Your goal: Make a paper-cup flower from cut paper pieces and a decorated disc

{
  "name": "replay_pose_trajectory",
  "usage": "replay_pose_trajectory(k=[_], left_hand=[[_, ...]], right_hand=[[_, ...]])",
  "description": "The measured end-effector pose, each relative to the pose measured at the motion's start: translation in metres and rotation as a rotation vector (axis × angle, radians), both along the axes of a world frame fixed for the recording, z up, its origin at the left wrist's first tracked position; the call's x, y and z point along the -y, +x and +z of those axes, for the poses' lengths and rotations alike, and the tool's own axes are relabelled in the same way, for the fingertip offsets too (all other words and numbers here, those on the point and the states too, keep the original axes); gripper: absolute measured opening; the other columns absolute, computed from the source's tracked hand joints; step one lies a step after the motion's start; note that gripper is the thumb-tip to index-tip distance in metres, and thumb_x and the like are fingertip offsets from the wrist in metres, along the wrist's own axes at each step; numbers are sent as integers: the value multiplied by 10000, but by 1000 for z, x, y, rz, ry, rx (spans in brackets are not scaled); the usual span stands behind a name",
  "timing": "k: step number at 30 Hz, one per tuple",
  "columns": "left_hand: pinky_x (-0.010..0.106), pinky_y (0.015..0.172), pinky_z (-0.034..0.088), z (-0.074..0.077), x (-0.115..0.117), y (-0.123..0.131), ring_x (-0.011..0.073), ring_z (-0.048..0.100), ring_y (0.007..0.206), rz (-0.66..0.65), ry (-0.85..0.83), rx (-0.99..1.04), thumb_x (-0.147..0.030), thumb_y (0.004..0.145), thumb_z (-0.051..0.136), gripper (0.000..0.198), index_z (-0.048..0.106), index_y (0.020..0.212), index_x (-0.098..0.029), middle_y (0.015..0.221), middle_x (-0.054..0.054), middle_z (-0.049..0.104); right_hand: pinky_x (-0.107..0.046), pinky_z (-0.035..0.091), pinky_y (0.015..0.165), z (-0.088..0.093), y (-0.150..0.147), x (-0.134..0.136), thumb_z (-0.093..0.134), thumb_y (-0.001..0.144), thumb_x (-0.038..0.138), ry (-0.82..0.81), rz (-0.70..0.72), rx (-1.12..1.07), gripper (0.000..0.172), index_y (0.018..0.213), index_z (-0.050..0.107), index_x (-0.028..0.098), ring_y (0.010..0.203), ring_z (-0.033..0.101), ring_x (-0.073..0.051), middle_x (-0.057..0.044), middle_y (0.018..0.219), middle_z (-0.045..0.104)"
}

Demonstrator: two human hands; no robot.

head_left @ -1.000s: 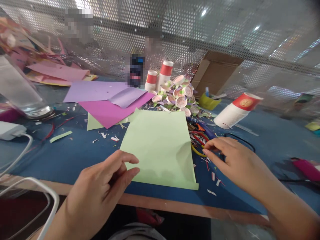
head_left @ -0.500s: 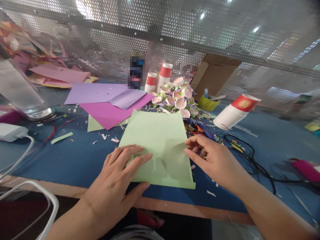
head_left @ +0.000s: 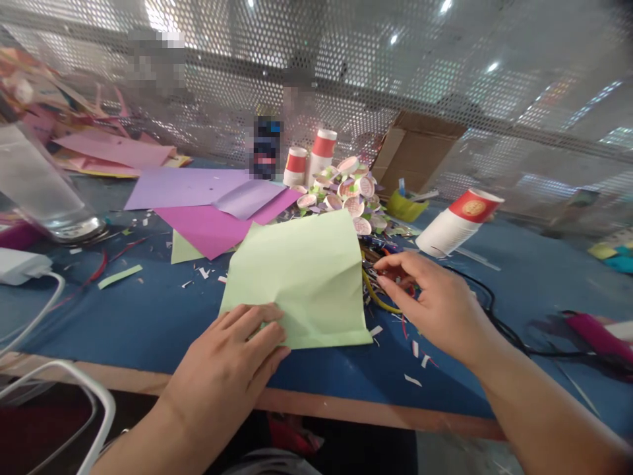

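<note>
Against green paper [head_left: 301,270], left fingers [head_left: 267,335] (bent, close together)

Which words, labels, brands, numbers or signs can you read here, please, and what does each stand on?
No text is legible.
Tilted cup stack: a round emblem on red, too small to read.
Round paper discs: reddish print, too small to read.
Light green sheet: no writing visible.
</note>
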State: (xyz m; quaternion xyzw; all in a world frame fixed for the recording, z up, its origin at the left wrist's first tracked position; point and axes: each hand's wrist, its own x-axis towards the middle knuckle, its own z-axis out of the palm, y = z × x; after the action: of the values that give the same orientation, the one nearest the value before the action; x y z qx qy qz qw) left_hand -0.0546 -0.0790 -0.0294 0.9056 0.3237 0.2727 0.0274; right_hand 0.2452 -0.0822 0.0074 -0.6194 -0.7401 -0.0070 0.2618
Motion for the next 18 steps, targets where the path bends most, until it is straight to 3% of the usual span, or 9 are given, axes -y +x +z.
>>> replay_pose_trajectory(k=[4,9,14,18], left_hand=[[364,806,586,-1,2,1,214,721,901,39,65,45,-175,1043,411,217,617,976,-189,990,53,754],[221,733,542,-2,-1,-4,117,728,828,131,-102,197,-242,1055,450,123,538,970,-225,983,-11,742],[179,575,464,-3,-2,-9,68,574,549,227,-147,260,-237,1058,428,125,486,947,-232,750,-72,605],[188,699,510,-8,0,-8,85,679,725,219,-129,270,-235,1058,438,77,485,997,-228,902,-28,688]], right_hand=[[-369,524,811,-10,19,-3,595,920,264,-51,-42,123,110,1000,653,214,906,679,-235,-59,981,699],[-410,509,864,-19,26,-10,605,886,254,-107,-49,149,94,964,646,221,983,671,-275,-74,1007,711],[-329,509,718,-21,25,-14,622,835,233,-125,-88,117,101,935,621,241,772,664,-201,-27,894,695],[-319,499,666,-19,26,-5,641,798,246,-70,-185,68,165,959,604,241,675,638,-175,-27,889,691]])
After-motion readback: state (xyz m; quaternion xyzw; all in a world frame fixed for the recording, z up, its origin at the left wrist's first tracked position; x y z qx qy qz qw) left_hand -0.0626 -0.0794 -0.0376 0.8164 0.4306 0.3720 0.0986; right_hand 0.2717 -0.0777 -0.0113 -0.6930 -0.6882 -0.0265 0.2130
